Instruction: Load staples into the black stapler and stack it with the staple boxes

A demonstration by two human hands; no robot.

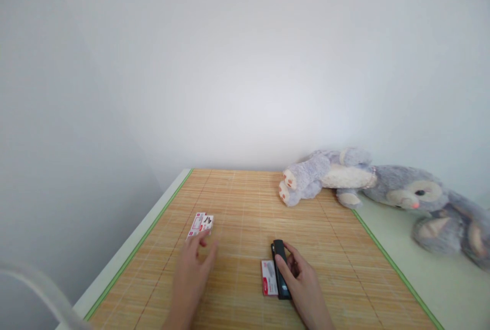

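Note:
A black stapler (282, 269) lies lengthwise on the bamboo mat, with my right hand (300, 281) closed around its right side and the thumb on top. Against the stapler's left side is a flat red and white box of staples (269, 278). My left hand (192, 263) is further left, fingers spread and thumb apart. Its fingertips reach the near end of two small white and red boxes, the left one (196, 221) and the right one (207, 222), which sit side by side. The fingers partly cover these boxes, so whether they touch is unclear.
The bamboo mat (237, 202) with green edging covers most of a pale table (398, 248). A grey plush rabbit (348, 177) lies across the back right corner. Behind stands a white wall (229, 64). A pale curved bar (38, 281) shows at lower left.

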